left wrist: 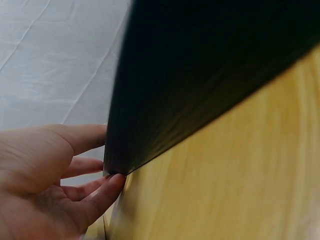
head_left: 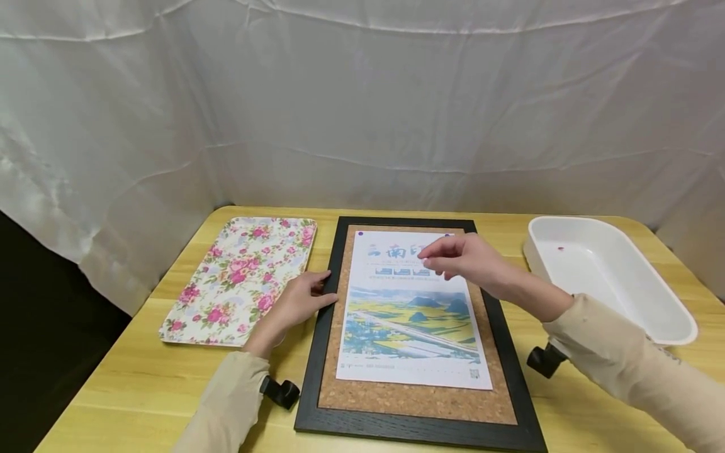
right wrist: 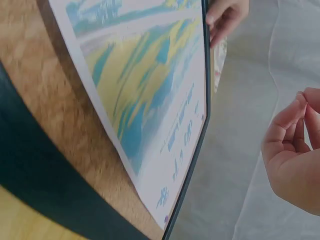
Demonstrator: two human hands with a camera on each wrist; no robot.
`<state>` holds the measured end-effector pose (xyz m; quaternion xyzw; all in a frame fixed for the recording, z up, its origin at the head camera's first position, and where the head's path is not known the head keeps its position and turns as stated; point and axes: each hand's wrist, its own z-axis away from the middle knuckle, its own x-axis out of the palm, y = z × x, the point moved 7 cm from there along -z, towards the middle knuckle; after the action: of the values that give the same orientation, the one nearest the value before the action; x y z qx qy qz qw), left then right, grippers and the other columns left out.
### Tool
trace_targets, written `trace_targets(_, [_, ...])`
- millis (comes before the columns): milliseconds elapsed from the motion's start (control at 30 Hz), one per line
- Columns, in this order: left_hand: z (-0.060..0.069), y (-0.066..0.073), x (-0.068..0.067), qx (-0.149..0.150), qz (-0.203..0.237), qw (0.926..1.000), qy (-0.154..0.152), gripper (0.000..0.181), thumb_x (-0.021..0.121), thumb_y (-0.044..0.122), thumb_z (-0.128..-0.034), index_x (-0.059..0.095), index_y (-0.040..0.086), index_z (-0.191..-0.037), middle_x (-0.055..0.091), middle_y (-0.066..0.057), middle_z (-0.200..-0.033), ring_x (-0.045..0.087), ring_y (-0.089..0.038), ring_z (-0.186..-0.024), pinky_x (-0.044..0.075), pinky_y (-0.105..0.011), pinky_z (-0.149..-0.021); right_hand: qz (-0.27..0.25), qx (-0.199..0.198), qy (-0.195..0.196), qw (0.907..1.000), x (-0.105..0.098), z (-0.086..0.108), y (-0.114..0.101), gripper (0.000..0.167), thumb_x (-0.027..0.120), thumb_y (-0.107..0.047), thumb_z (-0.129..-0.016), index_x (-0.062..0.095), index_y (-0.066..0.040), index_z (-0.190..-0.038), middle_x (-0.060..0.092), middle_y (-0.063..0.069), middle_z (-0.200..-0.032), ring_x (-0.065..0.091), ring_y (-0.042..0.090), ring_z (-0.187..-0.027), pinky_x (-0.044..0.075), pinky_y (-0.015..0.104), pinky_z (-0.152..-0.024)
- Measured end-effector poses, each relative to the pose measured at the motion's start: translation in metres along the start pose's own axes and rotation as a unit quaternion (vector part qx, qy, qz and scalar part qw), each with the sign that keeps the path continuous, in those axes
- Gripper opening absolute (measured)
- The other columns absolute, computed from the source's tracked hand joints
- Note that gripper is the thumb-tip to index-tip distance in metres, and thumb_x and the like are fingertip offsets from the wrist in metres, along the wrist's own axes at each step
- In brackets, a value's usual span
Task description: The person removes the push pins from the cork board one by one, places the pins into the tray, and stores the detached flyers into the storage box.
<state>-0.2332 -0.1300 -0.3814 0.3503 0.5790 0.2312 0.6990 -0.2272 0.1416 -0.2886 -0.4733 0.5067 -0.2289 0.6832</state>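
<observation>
A sheet of paper (head_left: 410, 371) with a printed landscape lies on a cork board (head_left: 362, 399) in a black frame (head_left: 419, 428). Purple push pins (head_left: 360, 233) sit at its top corners. My left hand (head_left: 300, 299) touches the frame's left edge with fairly straight fingers; the left wrist view has its fingertips against the dark frame side. Above the sheet's upper right hovers my right hand (head_left: 467, 261), thumb and forefinger brought together. In the right wrist view the right fingertips (right wrist: 301, 96) meet, and anything small between them cannot be made out.
To the left lies a flower-patterned tray (head_left: 226, 277). A white deep tray (head_left: 612, 270) stands at the right, with a small red item (head_left: 561, 249) inside. All rest on a wooden table (head_left: 141, 390), backed by a pale curtain (head_left: 362, 113).
</observation>
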Motion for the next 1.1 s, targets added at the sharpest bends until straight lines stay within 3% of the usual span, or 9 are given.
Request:
trace_targets(333, [0.0, 0.002, -0.001, 0.006, 0.001, 1.0, 0.001, 0.062, 0.07, 0.022, -0.0911, 0.045, 0.0, -0.143, 0.062, -0.014, -0.115, 0.061, -0.026, -0.101, 0.051, -0.038, -0.079, -0.007, 0.024, 0.029, 0.9993, -0.022, -0.002, 0.005, 0.031, 0.067, -0.018, -0.093, 0.065, 0.003, -0.115, 0.065, 0.017, -0.109, 0.055, 0.025, -0.087, 0.05, 0.03, -0.075])
trace_targets(467, [0.0, 0.001, -0.001, 0.008, 0.003, 1.0, 0.002, 0.061, 0.07, 0.021, -0.0909, 0.045, 0.0, -0.143, 0.063, -0.014, -0.113, 0.061, -0.025, -0.099, 0.052, -0.037, -0.078, -0.016, 0.034, 0.05, 0.998, -0.033, -0.004, 0.008, 0.031, 0.067, -0.018, -0.093, 0.064, 0.004, -0.115, 0.067, 0.009, -0.104, 0.056, 0.022, -0.086, 0.05, 0.031, -0.077])
trace_targets(600, [0.0, 0.001, -0.001, 0.003, 0.004, 1.0, 0.003, 0.062, 0.07, 0.021, -0.0906, 0.045, 0.001, -0.143, 0.063, -0.013, -0.114, 0.061, -0.024, -0.099, 0.052, -0.037, -0.078, -0.009, 0.039, 0.07, 0.9967, -0.045, -0.006, 0.011, 0.035, 0.068, -0.021, -0.093, 0.063, 0.005, -0.115, 0.066, 0.004, -0.101, 0.054, 0.022, -0.088, 0.049, 0.03, -0.077])
trace_targets(933, [0.0, 0.002, -0.001, 0.003, 0.001, 1.0, 0.004, 0.062, 0.07, 0.022, -0.0907, 0.045, 0.0, -0.143, 0.062, -0.014, -0.115, 0.061, -0.025, -0.101, 0.051, -0.037, -0.079, 0.034, 0.064, 0.12, 0.9901, -0.081, -0.008, 0.031, 0.042, 0.069, -0.03, -0.091, 0.063, 0.002, -0.118, 0.064, 0.006, -0.11, 0.055, 0.021, -0.095, 0.049, 0.03, -0.08])
trace_targets(1100, [0.0, 0.002, -0.001, 0.003, 0.003, 1.0, 0.004, 0.062, 0.071, 0.021, -0.0905, 0.046, 0.001, -0.143, 0.062, -0.015, -0.116, 0.06, -0.025, -0.102, 0.052, -0.037, -0.079, 0.034, 0.06, 0.154, 0.9856, -0.099, -0.006, 0.038, 0.044, 0.069, -0.033, -0.091, 0.065, 0.002, -0.116, 0.066, 0.0, -0.102, 0.056, 0.02, -0.093, 0.05, 0.028, -0.077])
